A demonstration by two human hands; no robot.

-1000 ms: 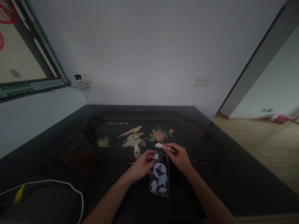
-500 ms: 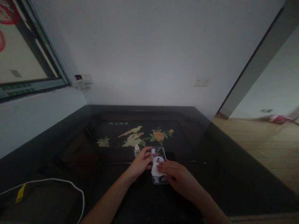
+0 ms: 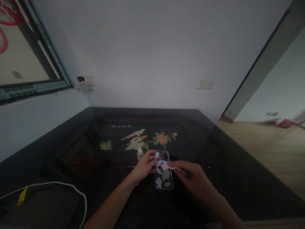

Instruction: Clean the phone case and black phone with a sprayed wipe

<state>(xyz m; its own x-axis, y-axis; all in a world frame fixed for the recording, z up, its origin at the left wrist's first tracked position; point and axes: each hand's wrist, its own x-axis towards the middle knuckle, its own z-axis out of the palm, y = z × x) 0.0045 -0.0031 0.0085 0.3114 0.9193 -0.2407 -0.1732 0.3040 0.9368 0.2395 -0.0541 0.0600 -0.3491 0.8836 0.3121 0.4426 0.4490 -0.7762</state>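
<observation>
A phone in a clear case with pale cartoon figures point(image 3: 163, 183) lies back up on the dark table, a round white piece at its middle. My left hand point(image 3: 144, 165) grips its left edge, fingers bent round the side and tips over the upper part. Pinched in my right hand point(image 3: 192, 175) is a white tissue point(image 3: 176, 168), lifted at the phone's right side with one end over the round piece. A small clear bottle with a white cap point(image 3: 140, 154) stands just beyond my left hand.
The black glossy table point(image 3: 228, 178) bears a bird-and-flower picture point(image 3: 136, 140). A white cable with a yellow tag point(image 3: 22, 196) curves at lower left. Wall sockets point(image 3: 206, 84) are behind, a window point(image 3: 26, 47) at upper left.
My right hand has drawn the tissue up and to the right, off the lower part of the phone, baring the case's figures. My left hand keeps its place.
</observation>
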